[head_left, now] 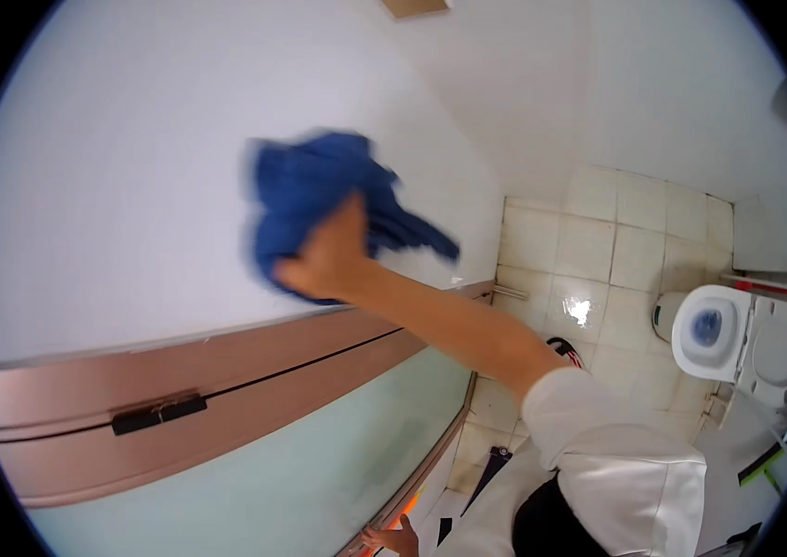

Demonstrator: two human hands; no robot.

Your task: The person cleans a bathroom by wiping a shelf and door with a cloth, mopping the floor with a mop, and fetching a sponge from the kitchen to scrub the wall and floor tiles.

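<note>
My right hand (328, 251) is closed round a crumpled blue cloth (314, 181) against the white wall surface (133, 186), a little above the pinkish-brown frame. The cloth and hand are blurred, and a loose end of cloth trails to the right. At the bottom edge, my left hand (395, 538) is partly visible, its fingers apart beside the lower edge of the frosted glass panel. Nothing shows in its grip.
Along the frame (263, 371) runs a dark seam with a black hinge (159, 414). A white toilet (709, 332) with a raised lid stands on the tiled floor (588, 241) at right. Near it is a green-handled squeegee (762, 464). A shoe (565, 352) shows below my forearm.
</note>
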